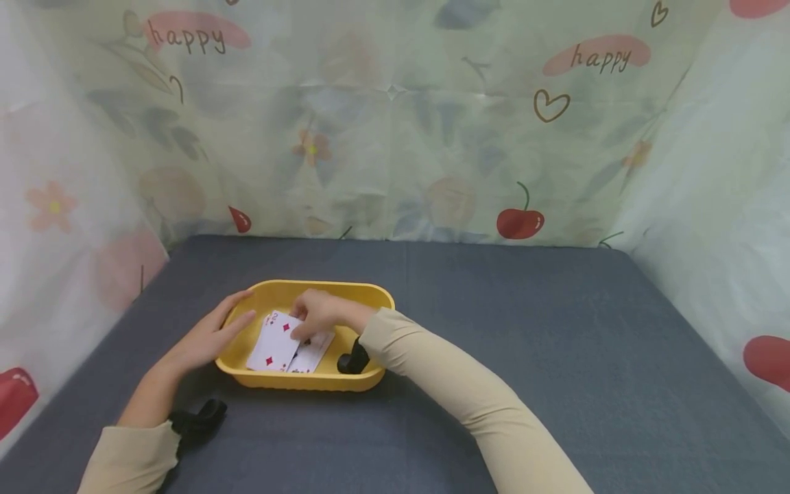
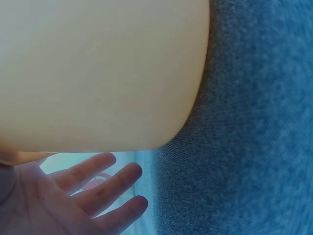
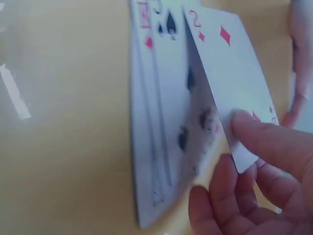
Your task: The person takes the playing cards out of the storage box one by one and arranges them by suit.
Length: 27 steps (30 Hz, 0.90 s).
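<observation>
A yellow oval plastic basin (image 1: 299,381) stands left of the middle of the table. Inside it my right hand (image 1: 321,312) pinches a two of diamonds playing card (image 3: 232,63) between thumb and fingers, lifting it at a tilt. Under and beside that card lie more playing cards (image 3: 168,93), among them a spade and a red-suited one; some overlap, so their faces are partly hidden. My left hand (image 1: 200,346) rests against the basin's left end, thumb at the rim. In the left wrist view several left fingers (image 2: 110,191) are spread and straight beside the basin wall (image 2: 98,78).
Dark grey-blue cloth (image 1: 524,329) covers the table. A printed curtain (image 1: 395,123) hangs behind and along both sides. Black wrist gear (image 1: 200,420) sits at the left wrist, and a similar black piece (image 1: 354,360) at the right wrist hangs over the basin.
</observation>
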Available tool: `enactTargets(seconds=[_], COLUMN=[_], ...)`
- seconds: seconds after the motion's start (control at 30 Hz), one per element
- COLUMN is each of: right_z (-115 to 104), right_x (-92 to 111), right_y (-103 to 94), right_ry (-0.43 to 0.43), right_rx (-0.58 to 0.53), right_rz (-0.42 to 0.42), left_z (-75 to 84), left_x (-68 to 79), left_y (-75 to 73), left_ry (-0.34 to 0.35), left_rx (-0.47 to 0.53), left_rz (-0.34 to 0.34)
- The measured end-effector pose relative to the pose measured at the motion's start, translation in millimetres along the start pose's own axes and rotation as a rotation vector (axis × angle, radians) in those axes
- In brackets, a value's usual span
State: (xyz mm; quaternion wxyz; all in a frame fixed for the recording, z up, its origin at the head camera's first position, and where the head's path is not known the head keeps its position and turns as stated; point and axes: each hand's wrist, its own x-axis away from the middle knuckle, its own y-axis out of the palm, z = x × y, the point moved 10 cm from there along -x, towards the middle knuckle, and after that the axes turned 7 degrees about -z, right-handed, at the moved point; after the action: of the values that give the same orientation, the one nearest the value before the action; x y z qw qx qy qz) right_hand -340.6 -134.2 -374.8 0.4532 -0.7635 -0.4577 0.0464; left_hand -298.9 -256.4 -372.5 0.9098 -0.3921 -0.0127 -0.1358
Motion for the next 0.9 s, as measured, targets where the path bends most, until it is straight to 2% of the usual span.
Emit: enactTargets(seconds=[0.17, 0.3, 0.6, 0.9], right_z=[0.2, 0.0, 7.0, 35.5], right_x=[8.6, 16.6, 42.5, 72.0], right_y=[-7.2, -15.1, -47.7, -81.4], right_ry=[-0.013, -0.034, -0.066, -0.043], right_rx=[-0.078, -0.157, -0.205, -0.293], right_rz=[-0.05, -0.06, 0.055, 0.192], left_z=[1.8, 2.9, 3.8, 3.7], left_x=[0.7, 0.8, 0.1, 1.0], left_y=[-0.9, -1.7, -1.9, -2.2], left_ry=[0.004, 0.012, 0.01, 0.022], left_rx=[-0.008, -0.005, -0.01, 0.001], left_rz=[0.011, 0.016, 0.026, 0.021])
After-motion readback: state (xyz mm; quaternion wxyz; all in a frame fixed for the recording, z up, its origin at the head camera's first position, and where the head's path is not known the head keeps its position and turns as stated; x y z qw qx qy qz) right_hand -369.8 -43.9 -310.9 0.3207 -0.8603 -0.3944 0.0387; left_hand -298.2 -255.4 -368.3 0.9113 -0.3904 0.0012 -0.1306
